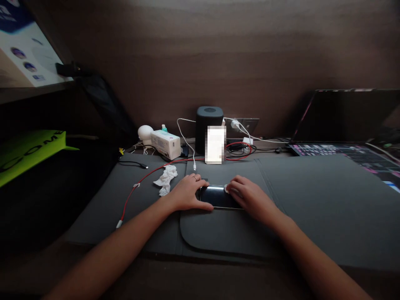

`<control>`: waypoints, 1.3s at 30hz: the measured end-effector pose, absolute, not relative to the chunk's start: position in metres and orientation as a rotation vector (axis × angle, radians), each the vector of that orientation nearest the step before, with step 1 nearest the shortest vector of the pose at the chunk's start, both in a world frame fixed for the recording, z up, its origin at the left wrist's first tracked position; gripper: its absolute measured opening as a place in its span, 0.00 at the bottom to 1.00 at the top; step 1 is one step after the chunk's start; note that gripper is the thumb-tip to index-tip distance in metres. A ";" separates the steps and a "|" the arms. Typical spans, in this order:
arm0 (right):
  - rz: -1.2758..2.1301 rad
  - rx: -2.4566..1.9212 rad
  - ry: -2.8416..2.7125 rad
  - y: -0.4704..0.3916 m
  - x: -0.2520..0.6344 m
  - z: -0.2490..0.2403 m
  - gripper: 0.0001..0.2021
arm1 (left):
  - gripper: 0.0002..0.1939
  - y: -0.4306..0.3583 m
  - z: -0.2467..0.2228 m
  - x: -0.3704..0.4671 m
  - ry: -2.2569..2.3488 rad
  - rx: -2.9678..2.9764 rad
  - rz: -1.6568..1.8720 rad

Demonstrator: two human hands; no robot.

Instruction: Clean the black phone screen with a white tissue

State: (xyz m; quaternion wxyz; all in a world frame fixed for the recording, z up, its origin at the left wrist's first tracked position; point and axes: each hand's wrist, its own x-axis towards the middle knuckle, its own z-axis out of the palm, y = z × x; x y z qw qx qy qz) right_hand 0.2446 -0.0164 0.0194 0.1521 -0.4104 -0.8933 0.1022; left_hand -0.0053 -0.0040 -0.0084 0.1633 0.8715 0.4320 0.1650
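Note:
A dark smartphone (218, 198) lies flat, screen up, on the grey mat (312, 200). My left hand (189, 193) grips its left end, with the thumb along the near edge and the fingers at the far edge; a ring shows on one finger. Closed in a pinch, my right hand (246, 193) presses a small white wad of tissue (226, 188) against the right part of the screen. The right end of the phone is hidden under that hand. Left of the phone lies a crumpled white tissue (167, 179).
A red cable (125, 202) curves across the mat's left side. Behind stand a dark cylindrical speaker (203, 125), a bright blurred-out card (215, 146) and a white box (165, 143). An open laptop (346, 121) sits at the right, a shelf with a box (34, 58) at the left.

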 end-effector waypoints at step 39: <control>0.625 -0.931 -2.722 -0.023 0.247 0.034 0.09 | 0.35 -0.004 -0.009 -0.004 1.240 2.495 0.483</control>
